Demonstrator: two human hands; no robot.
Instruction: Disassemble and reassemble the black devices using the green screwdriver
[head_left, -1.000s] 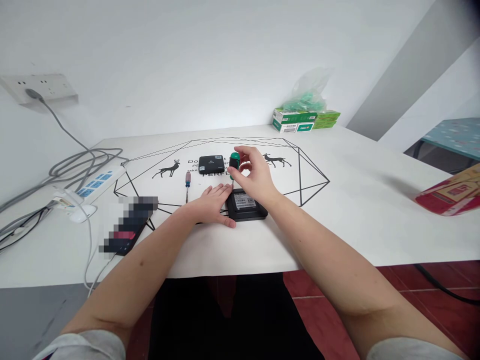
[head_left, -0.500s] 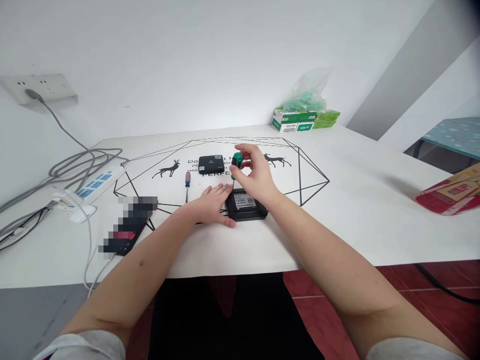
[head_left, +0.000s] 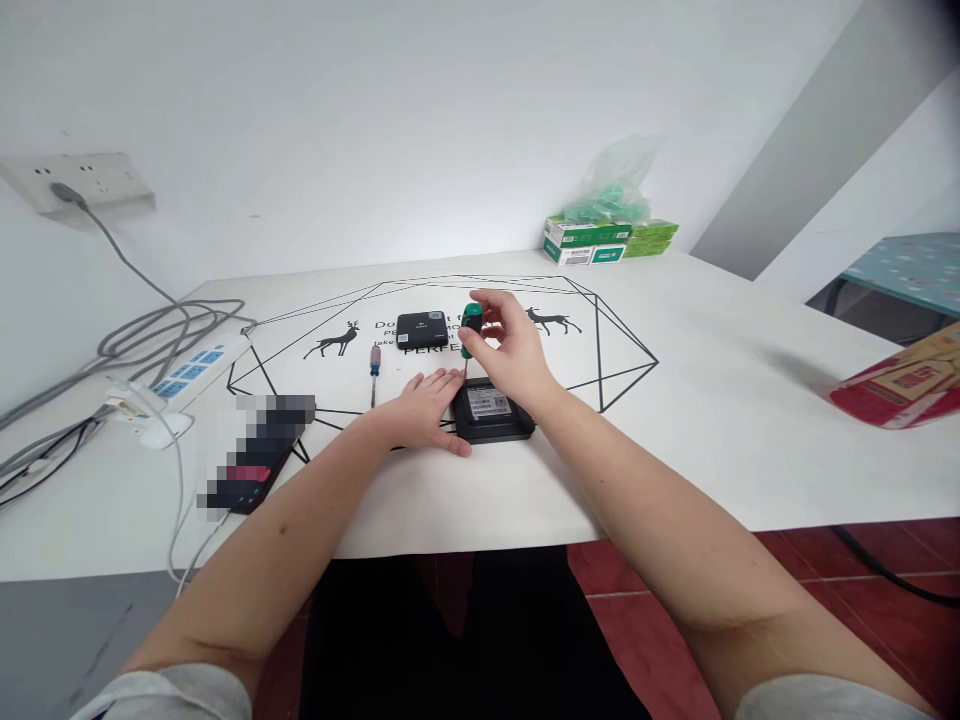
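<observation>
My right hand (head_left: 512,338) grips a green-and-black screwdriver (head_left: 471,328) by its handle. The screwdriver stands nearly upright, its shaft reaching down to the far left corner of a black square case (head_left: 499,428) with a white label. Whether the tip sits in a screw is too small to tell. My left hand (head_left: 431,410) lies flat with fingers stretched out, against the left side of the case. Beyond it, a second black square piece (head_left: 422,330) with small stickers rests on the table. A red-and-blue-handled screwdriver (head_left: 375,362) lies to its left.
A phone with a blurred screen (head_left: 259,455) lies left of my left forearm, a white cable by it. Farther left are a power strip (head_left: 191,372) and coiled grey cables. Green boxes (head_left: 589,240) topped by a plastic bag stand at the back; a red package (head_left: 900,385) is far right.
Almost nothing differs. The green screwdriver's handle and the fingers of my right hand have shifted very slightly; my left hand stays in place.
</observation>
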